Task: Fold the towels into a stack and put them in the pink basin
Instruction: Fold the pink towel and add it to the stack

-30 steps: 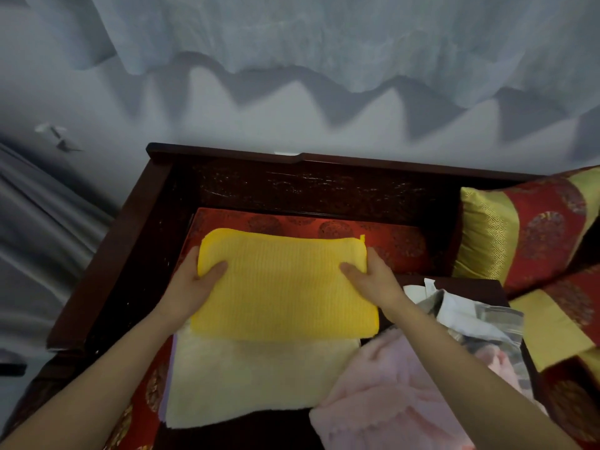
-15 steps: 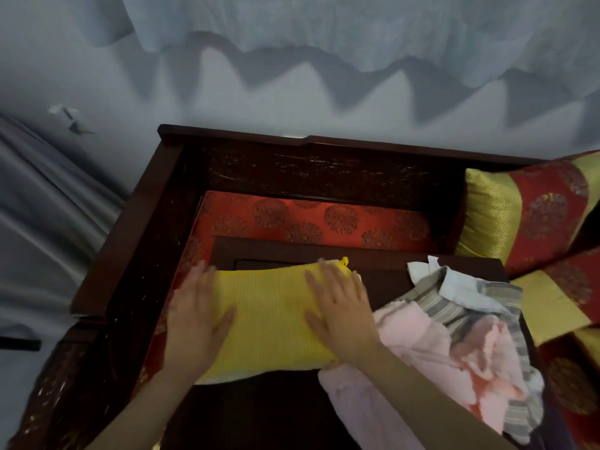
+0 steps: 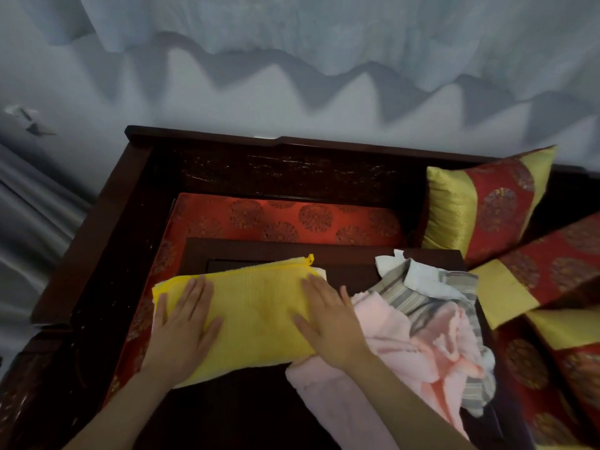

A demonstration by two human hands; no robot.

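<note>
Two bare hands press flat on a folded yellow waffle-weave towel (image 3: 256, 316) lying on a dark wooden bench (image 3: 292, 251), at about 7 o'clock from the middle of the view. The left hand (image 3: 183, 326) covers the towel's 9 o'clock end and the right hand (image 3: 328, 319) its 3 o'clock end. The grip of each is open, fingers straight and spread, palms down on the cloth, holding nothing. A sliver of cream towel (image 3: 320, 272) shows beneath the yellow one at its 1 o'clock corner.

Touching the yellow towel at 3 o'clock is an unfolded heap: a fluffy pale-pink towel (image 3: 383, 339) tangled with a grey striped towel (image 3: 422, 297), also on the bench. The right forearm crosses the pink towel's near edge.

Behind the bench, at 12 o'clock, lies a red brocade seat cushion (image 3: 292, 219) inside a carved dark frame. A red-and-gold satin pillow (image 3: 487, 203) leans at 2 o'clock, under a pale curtain (image 3: 292, 43).
</note>
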